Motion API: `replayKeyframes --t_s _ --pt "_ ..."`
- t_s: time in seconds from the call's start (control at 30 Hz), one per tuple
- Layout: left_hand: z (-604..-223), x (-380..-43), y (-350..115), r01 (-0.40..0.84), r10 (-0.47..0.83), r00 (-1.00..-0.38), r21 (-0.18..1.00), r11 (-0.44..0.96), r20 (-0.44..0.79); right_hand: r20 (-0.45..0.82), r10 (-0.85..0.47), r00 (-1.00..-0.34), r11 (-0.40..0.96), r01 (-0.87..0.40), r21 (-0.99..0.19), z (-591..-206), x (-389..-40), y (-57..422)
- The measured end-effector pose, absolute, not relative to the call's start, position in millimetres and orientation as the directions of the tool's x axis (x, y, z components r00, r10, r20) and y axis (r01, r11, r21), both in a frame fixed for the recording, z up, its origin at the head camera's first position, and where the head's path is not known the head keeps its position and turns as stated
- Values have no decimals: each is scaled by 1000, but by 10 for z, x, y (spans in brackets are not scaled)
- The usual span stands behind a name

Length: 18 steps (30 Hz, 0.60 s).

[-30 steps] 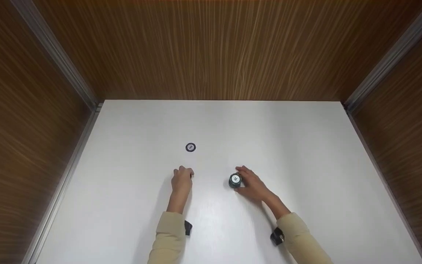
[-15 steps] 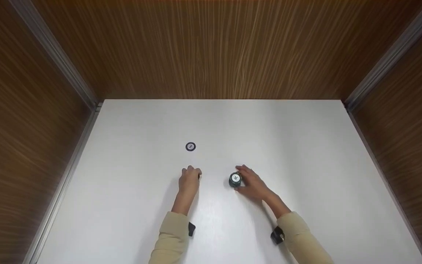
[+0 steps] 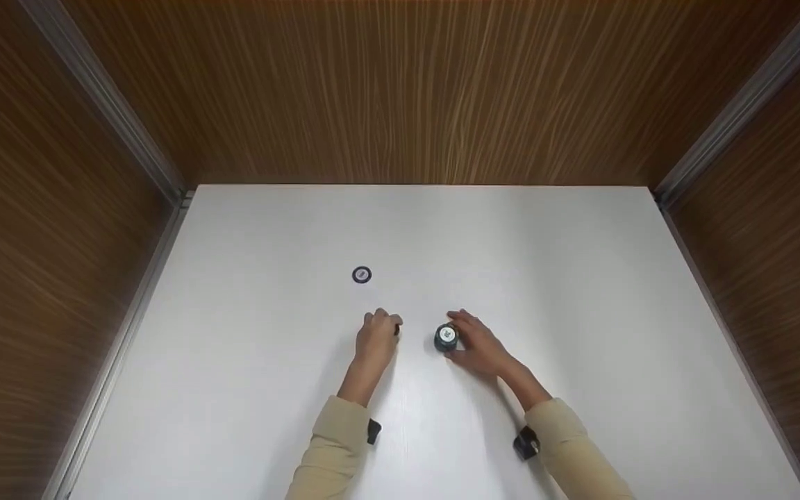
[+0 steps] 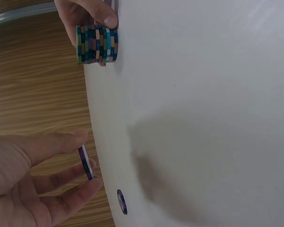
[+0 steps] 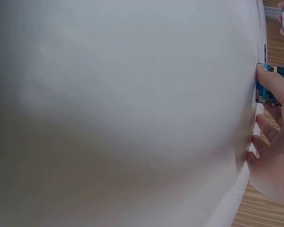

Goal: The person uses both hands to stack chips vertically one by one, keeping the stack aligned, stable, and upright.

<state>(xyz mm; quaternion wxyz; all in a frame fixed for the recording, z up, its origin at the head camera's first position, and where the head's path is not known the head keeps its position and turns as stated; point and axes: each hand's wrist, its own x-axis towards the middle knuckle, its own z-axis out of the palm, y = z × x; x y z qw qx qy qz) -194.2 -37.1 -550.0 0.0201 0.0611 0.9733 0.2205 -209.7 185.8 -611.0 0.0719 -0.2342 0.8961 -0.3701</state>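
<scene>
My left hand (image 3: 375, 345) pinches a single poker chip (image 4: 85, 163) between thumb and fingertips, lifted above the table. In the left wrist view the chip is seen nearly edge-on, dark purple with a white side. To its right stands an upright stack of poker chips (image 3: 446, 337), with green, blue, orange and purple edges and a white centre on top. Thumb and fingers of my right hand (image 3: 481, 352) hold this stack from its right side, low on the table. Another poker chip (image 3: 362, 275), dark-rimmed with a pale centre, lies flat beyond the left hand.
A white table (image 3: 247, 292) spreads under both hands. Brown wood-grain panels (image 3: 400, 90) rise behind it and at both sides, with grey metal rails (image 3: 108, 97) in the corners. Black wrist devices (image 3: 526, 444) hang by the beige sleeves (image 3: 334, 444).
My left hand has moved right with its poker chip, closer to the stack. The right hand still holds the stack in the same place. The lone chip lies where it was.
</scene>
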Motion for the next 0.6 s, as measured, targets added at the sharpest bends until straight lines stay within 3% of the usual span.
replayKeyframes --t_s 0.43,0.6 --pt "-5499 -1909 -6 210 222 -975 416 885 21 93 -472 -876 601 -397 -694 -6121 -2079 1880" --pt "-5520 -1903 122 266 246 -964 405 875 101 73 -472 -878 604 -383 -699 -6119 -2082 1875"
